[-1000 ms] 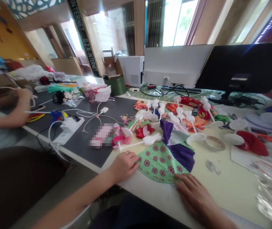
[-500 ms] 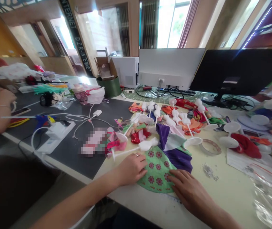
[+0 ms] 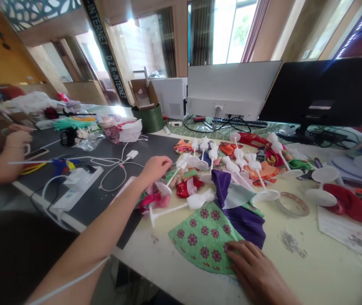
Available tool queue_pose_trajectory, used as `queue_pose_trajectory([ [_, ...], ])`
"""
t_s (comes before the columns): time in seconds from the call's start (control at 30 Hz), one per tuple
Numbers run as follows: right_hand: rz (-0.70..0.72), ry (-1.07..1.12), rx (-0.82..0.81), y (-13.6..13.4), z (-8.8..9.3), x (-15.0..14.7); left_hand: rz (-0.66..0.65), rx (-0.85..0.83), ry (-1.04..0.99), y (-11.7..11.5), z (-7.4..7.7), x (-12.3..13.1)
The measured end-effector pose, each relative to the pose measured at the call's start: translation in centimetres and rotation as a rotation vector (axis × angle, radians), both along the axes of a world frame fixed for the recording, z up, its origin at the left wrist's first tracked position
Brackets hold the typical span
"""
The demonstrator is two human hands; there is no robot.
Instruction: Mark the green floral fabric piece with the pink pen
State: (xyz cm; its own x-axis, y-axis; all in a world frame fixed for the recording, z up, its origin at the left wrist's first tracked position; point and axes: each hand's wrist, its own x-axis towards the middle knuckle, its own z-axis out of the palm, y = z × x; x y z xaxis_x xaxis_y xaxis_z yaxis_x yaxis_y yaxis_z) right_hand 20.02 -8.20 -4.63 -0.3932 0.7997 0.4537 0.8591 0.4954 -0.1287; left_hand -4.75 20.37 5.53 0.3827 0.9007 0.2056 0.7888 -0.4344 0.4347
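My left hand (image 3: pixel 154 168) hangs over a heap of colourful fabric scraps (image 3: pixel 181 184), close to a white plastic doll stand (image 3: pixel 181 163), with nothing visible in it. My right hand (image 3: pixel 251 267) lies on the lower edge of a green floral fabric piece (image 3: pixel 201 238), its fingers flat. Purple cloth (image 3: pixel 245 225) joins that green piece, and a white doll stand (image 3: pixel 200 201) lies across its top. Several more white stands sit among the scraps. My left forearm hides a pale pink item.
A co-worker's hands (image 3: pixel 17 137) work at the far left, beside a blue glue gun (image 3: pixel 60 166) and a white power strip (image 3: pixel 77 188) on a grey mat (image 3: pixel 157 146). A metal-edged tape ring (image 3: pixel 292 204), red cloth (image 3: pixel 349 203) and monitors (image 3: pixel 233 89) stand right and behind.
My left hand has lifted off the green fabric and moved forward over the scraps. My right hand stays on the fabric's lower edge.
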Motion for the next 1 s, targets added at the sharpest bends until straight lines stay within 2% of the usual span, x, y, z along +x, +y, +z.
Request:
queue_pose_trajectory([
  [0.17, -0.017, 0.010, -0.031, 0.2, 0.5, -0.2, 0.003, -0.037, 0.103, 1.4, -2.2, 3.7],
  [0.27, -0.018, 0.018, -0.041, 0.1, 0.6, -0.2, 0.026, -0.075, 0.128, 2.0, -3.4, 5.0],
  [0.4, -0.017, 0.029, -0.028, 0.2, 0.5, -0.1, 0.055, -0.122, 0.072, 2.7, -4.4, 5.4],
  [0.5, -0.016, 0.029, -0.023, 0.3, 0.3, -0.1, 0.101, -0.130, -0.052, 3.1, -4.7, 5.0],
  [0.63, -0.017, 0.032, -0.006, 0.2, -0.2, 0.1, 0.169, -0.120, -0.316, 3.1, -4.3, 3.5],
  [0.77, -0.022, 0.010, 0.004, 0.1, -0.6, 0.5, 0.204, -0.081, -0.620, 2.3, -2.9, 1.3],
  [0.9, -0.004, -0.020, 0.007, 0.3, -0.9, 0.7, 0.146, -0.049, -0.819, 0.2, -1.0, -0.5],
  [1.0, 0.009, -0.006, 0.016, 0.5, -1.4, 0.8, 0.043, -0.078, -0.872, -2.4, 0.2, -0.7],
])
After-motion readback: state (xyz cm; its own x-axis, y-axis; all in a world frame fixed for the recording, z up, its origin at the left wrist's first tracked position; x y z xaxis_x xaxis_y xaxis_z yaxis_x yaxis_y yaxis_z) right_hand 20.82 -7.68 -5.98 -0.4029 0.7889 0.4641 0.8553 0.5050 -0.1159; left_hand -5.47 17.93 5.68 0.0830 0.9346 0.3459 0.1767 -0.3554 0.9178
